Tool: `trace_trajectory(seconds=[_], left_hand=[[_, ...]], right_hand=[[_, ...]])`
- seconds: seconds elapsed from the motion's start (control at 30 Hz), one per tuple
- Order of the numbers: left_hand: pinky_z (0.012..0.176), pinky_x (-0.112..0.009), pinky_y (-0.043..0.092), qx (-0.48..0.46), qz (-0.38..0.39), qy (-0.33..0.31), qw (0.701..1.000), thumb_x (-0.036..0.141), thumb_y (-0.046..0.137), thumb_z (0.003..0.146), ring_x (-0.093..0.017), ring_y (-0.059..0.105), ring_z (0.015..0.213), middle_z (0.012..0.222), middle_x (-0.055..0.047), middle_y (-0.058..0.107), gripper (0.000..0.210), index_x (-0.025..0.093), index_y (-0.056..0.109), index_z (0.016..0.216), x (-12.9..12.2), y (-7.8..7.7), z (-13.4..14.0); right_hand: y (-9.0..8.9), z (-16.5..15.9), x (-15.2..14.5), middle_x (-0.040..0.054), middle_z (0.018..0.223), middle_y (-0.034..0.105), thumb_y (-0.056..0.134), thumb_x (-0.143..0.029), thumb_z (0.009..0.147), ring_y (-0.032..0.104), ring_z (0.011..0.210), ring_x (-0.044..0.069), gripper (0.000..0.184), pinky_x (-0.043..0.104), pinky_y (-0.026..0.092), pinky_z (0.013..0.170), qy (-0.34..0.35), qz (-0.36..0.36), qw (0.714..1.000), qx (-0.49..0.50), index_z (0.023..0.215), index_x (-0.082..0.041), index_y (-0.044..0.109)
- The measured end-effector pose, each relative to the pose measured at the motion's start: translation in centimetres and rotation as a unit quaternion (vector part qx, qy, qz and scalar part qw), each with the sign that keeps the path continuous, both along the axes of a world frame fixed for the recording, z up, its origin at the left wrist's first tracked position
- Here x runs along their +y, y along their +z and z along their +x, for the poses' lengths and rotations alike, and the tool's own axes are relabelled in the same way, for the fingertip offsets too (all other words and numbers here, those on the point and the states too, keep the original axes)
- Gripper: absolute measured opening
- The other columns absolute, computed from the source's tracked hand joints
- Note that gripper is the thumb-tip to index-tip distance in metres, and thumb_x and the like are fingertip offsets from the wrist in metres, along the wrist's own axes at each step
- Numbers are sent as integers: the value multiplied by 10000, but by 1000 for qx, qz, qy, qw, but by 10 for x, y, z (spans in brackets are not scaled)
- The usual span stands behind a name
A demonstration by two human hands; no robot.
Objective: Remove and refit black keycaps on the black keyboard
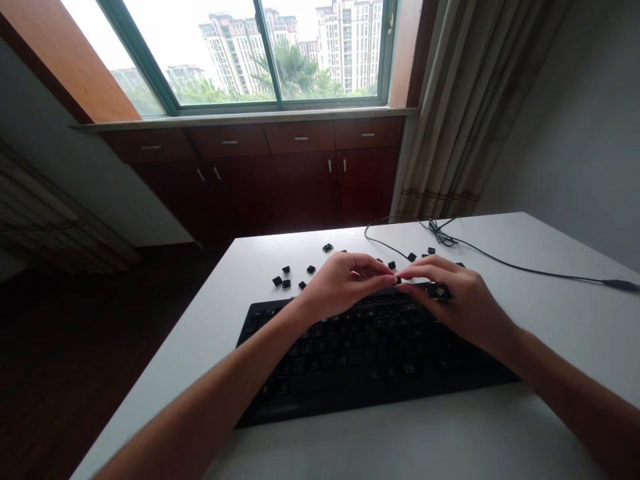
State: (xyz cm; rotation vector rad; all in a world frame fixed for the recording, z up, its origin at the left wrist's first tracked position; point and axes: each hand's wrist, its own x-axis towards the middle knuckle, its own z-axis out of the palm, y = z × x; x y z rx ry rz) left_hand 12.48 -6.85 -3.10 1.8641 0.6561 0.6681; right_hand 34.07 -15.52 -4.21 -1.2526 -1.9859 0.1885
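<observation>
A black keyboard (345, 373) lies on the white table beneath both my hands, with several key spots looking bare. My left hand (340, 280) is closed in a pinch above its back edge, thumb and fingertips on a small black keycap (398, 281). From the other side, the thumb and forefinger of my right hand (457, 297) meet the same keycap. A second, larger dark piece (439, 291) with a pale mark sits against the right hand's fingers; its kind is hard to make out. Loose keycaps (286, 284) lie behind the keyboard, some partly hidden by my hands.
The white table (200, 333) ends at a left edge above a dark floor. A black cable (520, 263) runs from a tied bundle (440, 233) to a plug (620, 285) at the right. A low wooden cabinet (280, 187) stands under the window, beside a curtain (450, 120).
</observation>
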Motion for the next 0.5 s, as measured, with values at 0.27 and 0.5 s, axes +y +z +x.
trace_trajectory(seconds=[0.27, 0.5], left_hand=[[728, -248, 490, 115, 135, -3, 984, 293, 675, 890, -156, 678, 777, 859, -11, 774, 165, 238, 794, 989, 3, -10, -4], [707, -246, 475, 142, 186, -8, 972, 263, 675, 889, -159, 682, 752, 831, -20, 771, 153, 232, 805, 964, 2, -15, -3]], right_hand=[[-15, 2, 5, 61, 1106, 705, 630, -301, 950, 694, 826, 181, 200, 321, 574, 752, -14, -47, 995, -90, 1115, -258, 733], [-11, -1, 8, 24, 969, 725, 653, -346, 935, 667, 744, 168, 191, 297, 527, 689, -31, -111, 987, -111, 1067, -283, 774]])
